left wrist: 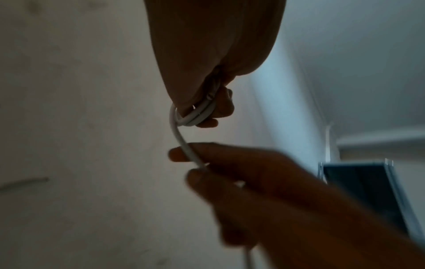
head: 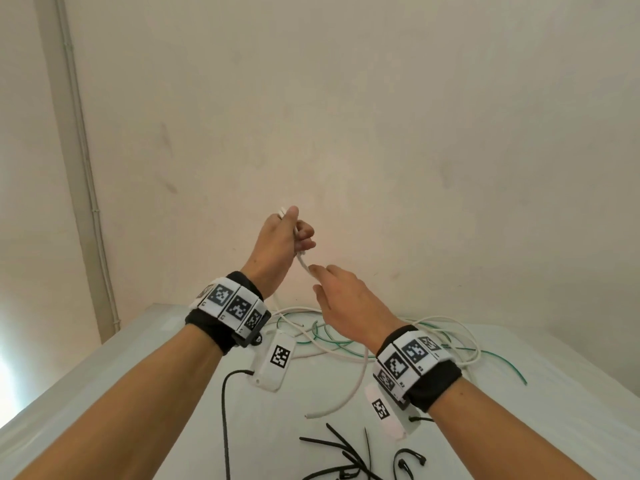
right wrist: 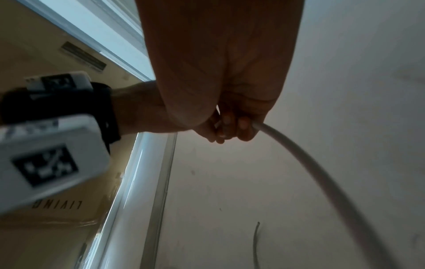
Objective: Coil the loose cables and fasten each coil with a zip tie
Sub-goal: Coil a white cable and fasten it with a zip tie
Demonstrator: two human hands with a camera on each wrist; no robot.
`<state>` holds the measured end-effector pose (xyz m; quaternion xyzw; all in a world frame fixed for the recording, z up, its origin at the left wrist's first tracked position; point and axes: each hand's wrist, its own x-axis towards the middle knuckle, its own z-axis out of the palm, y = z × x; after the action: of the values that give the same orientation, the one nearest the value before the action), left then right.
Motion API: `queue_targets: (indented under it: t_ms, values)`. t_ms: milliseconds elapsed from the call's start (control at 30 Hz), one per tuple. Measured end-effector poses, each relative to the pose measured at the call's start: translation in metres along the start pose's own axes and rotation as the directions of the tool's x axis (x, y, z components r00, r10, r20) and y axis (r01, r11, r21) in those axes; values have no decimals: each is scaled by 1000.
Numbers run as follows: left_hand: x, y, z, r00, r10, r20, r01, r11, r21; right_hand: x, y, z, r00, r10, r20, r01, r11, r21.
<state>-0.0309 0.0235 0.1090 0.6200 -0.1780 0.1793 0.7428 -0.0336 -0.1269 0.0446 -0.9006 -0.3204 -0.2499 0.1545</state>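
My left hand (head: 298, 230) is raised above the table and grips a small coil of white cable (head: 297, 233) in curled fingers. The left wrist view shows two or three loops (left wrist: 200, 112) wrapped round those fingers. Just below it, my right hand (head: 317, 278) pinches the same cable (left wrist: 186, 147) between thumb and fingertips. From that hand the cable (right wrist: 322, 172) hangs down towards the table, where the rest of the white cable (head: 356, 382) lies loose. Several black zip ties (head: 343, 448) lie at the near edge.
A thin green wire (head: 502, 358) is tangled with more white cable at the back of the pale table (head: 138, 375). A black lead (head: 225, 410) runs along the near left. Small black hooked pieces (head: 408, 462) lie by the zip ties. A bare wall stands behind the table.
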Motion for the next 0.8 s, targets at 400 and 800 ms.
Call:
queue_targets:
  t_ms: [400, 800]
  values:
    - [-4, -25, -5, 964, 117, 241, -244, 752, 613, -2, 5, -23, 995, 102, -2, -98, 957, 273]
    - [-13, -39, -34, 920, -233, 314, -162, 504, 848, 1, 41, -24, 991, -116, 69, 126, 980, -154]
